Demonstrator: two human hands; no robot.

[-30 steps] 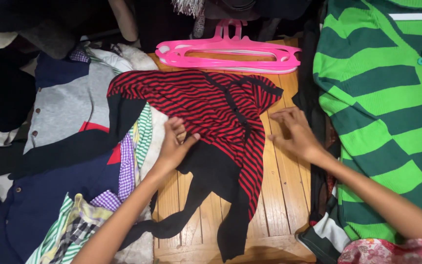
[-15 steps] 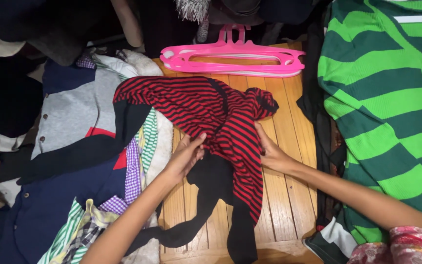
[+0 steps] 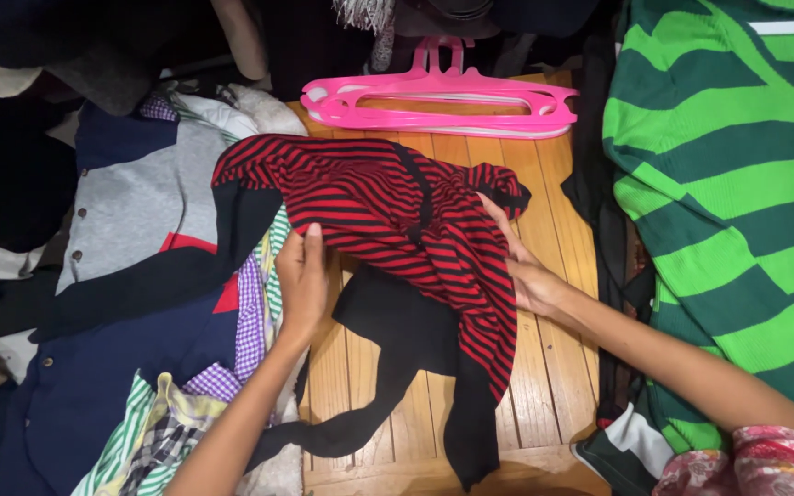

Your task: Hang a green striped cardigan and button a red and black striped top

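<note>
A red-and-black striped garment (image 3: 388,207) with black trailing parts (image 3: 397,340) lies on a wooden slatted surface (image 3: 544,367). My left hand (image 3: 300,276) grips the garment's lower left edge, with the fingers curled over the fabric. My right hand (image 3: 521,266) holds the garment's right edge, its fingers tucked under the striped cloth. The garment is bunched and partly lifted between the two hands.
Pink plastic hangers (image 3: 438,96) lie stacked at the far end of the wood. A pile of clothes, grey (image 3: 130,207), navy (image 3: 94,386) and checked (image 3: 250,321), fills the left. A green striped garment (image 3: 728,202) covers the right side.
Both hands have moved up along the striped garment and taken hold of its edges. The garment has bunched and shifted left. The view has drifted slightly.
</note>
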